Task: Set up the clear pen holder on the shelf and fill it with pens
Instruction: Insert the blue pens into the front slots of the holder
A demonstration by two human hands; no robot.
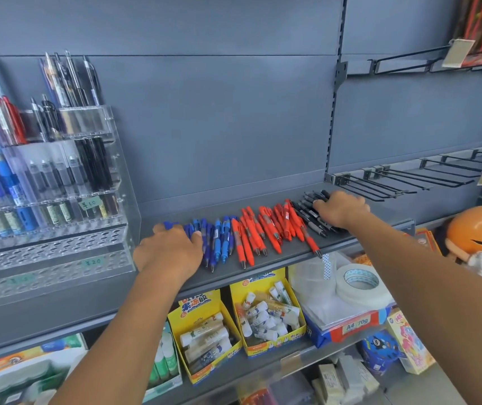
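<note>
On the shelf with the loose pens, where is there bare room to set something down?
The shelf is bare right of the black pens, up to its end, and in a strip behind the pens along the back panel. The middle is crowded: blue pens, red pens, both hands. The clear pen holder fills the left end.

A tiered clear acrylic pen holder (pixel 58 200) is standing at the left end of the grey metal shelf (pixel 263 273), with pens sitting upright in its upper rows. To its right, blue plastic pens (pixel 219 241), then red plastic pens (pixel 266 229), then black plastic pens (pixel 309 211) are lying flat in a row. The left hand (pixel 169 249) is resting on the blue group, the right hand (pixel 342 209) on the black group.
</note>
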